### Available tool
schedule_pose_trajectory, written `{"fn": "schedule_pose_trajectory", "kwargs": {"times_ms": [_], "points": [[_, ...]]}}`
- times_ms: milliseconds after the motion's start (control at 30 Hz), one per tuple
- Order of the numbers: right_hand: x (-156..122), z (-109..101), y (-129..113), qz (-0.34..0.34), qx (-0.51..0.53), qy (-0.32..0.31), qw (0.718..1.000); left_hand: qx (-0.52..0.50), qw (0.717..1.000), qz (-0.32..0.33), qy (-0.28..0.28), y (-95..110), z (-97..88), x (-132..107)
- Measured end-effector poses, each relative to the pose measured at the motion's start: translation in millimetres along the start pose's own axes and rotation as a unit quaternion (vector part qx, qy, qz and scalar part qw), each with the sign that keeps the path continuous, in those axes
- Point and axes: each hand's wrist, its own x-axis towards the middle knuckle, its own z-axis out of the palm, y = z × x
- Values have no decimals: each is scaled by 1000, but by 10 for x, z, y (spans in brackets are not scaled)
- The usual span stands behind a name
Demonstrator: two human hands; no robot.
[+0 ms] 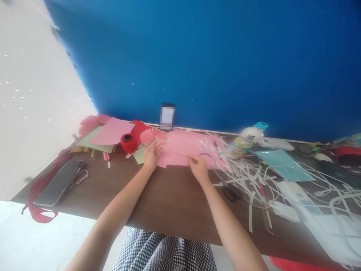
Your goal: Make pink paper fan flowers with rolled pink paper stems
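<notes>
A sheet of pink paper (pixel 183 148) lies flat on the brown table (pixel 169 195) in front of me. My left hand (pixel 151 155) rests on its left edge with the fingers stretched out flat. My right hand (pixel 199 166) presses on its near edge, fingers bent down onto the sheet. A small pink folded paper fan (pixel 149 135) lies just beyond my left hand, beside a red tape roll (pixel 128 142).
More pink and green sheets (pixel 108 133) lie at the back left. A dark phone (pixel 59 182) lies at left and another phone (pixel 167 116) leans on the blue wall. White paper strips (pixel 251 175), scissors (pixel 231 192), a bottle (pixel 249 136) and a teal sheet (pixel 283 165) crowd the right.
</notes>
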Motion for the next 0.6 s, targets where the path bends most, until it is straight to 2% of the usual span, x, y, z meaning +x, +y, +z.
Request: {"fn": "schedule_pose_trajectory", "kwargs": {"times_ms": [67,133,200,233,267,333,400,467,533,600], "points": [[0,4,51,-18,-27,30,999,4,997,41,58,31,-34,40],[-5,24,93,-32,-44,31,998,40,992,82,88,73,-68,71],[-14,56,114,-48,-51,16,997,127,977,144,96,123,-105,90],[-20,74,115,-57,-53,8,997,194,959,186,96,148,-125,97],[-25,90,108,-67,-55,2,996,272,930,230,89,170,-148,103],[-35,113,82,-85,-60,2,995,442,840,309,60,201,-199,119],[-44,124,52,-98,-68,8,993,583,738,341,14,203,-255,142],[-51,125,32,-106,-78,5,991,669,663,337,3,179,-307,170],[-58,123,33,-111,-89,-7,990,711,622,329,3,148,-346,197],[-62,122,53,-112,-98,-20,989,727,603,329,-8,129,-367,217]]}}
